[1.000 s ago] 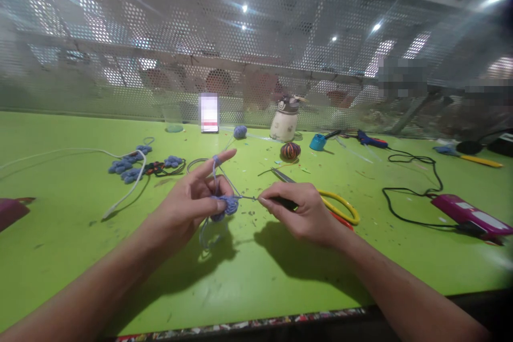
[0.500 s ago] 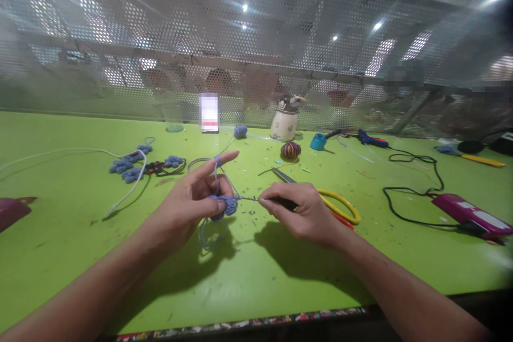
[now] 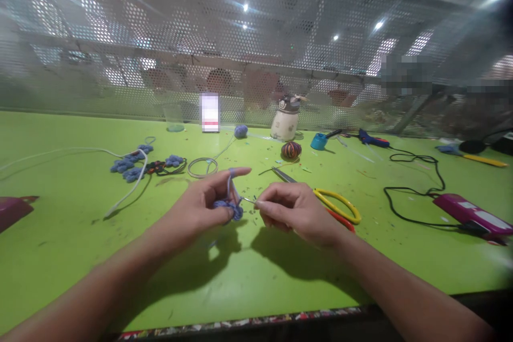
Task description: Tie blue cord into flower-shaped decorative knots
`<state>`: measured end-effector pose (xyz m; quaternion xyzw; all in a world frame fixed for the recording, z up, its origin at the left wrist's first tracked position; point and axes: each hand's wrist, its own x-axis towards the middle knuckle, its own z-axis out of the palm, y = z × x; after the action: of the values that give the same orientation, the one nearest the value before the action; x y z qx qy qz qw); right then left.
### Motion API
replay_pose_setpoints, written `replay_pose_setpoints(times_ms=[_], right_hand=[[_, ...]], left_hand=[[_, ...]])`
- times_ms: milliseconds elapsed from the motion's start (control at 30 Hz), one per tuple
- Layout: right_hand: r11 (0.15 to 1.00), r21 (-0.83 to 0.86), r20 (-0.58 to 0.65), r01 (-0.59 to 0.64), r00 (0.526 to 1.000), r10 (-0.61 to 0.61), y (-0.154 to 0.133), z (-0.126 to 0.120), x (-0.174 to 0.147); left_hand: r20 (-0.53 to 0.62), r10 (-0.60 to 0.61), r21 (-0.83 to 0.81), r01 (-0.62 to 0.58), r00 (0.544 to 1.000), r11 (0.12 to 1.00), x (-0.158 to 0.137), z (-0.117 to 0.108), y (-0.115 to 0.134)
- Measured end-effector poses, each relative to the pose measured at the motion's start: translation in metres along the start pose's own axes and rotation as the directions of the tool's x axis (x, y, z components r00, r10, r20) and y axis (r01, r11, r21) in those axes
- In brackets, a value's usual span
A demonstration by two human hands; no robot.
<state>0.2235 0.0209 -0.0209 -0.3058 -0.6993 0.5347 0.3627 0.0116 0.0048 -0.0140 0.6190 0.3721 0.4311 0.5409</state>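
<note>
1. Hanging over the counter (image 3: 192, 302), a blue-purple crocheted piece (image 3: 236, 210) is pinched in the left hand's (image 3: 204, 206) grip, and yarn (image 3: 230, 184) is looped around the extended index finger.
2. A thin metal hook (image 3: 249, 201) is held in the right hand's (image 3: 294, 211) closed grip, just beside the piece at three o'clock, its tip set to the yarn.
3. Scissors (image 3: 284, 175) are partly hidden by the right hand.
4. A purple yarn ball (image 3: 241, 131) is seen at twelve o'clock, a blue pot (image 3: 319, 141) at two.
5. Blue crocheted flowers (image 3: 123, 164) are crossed by a white cable (image 3: 112, 210) at ten.
</note>
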Motion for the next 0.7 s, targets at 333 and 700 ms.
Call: replay_pose_setpoints(times_ms=[333,700], right_hand=[[0.961,0.223,-0.033,-0.162,0.984,0.174,0.005,0.011,0.003],[0.957,0.232,-0.046,-0.174,0.981,0.189,0.006,0.011,0.002]], left_hand=[[0.114,-0.057,-0.014,0.059,0.992,0.998,0.001,0.005,-0.013],[0.06,-0.059,0.006,0.059,0.996,0.998,0.001,0.008,-0.008]])
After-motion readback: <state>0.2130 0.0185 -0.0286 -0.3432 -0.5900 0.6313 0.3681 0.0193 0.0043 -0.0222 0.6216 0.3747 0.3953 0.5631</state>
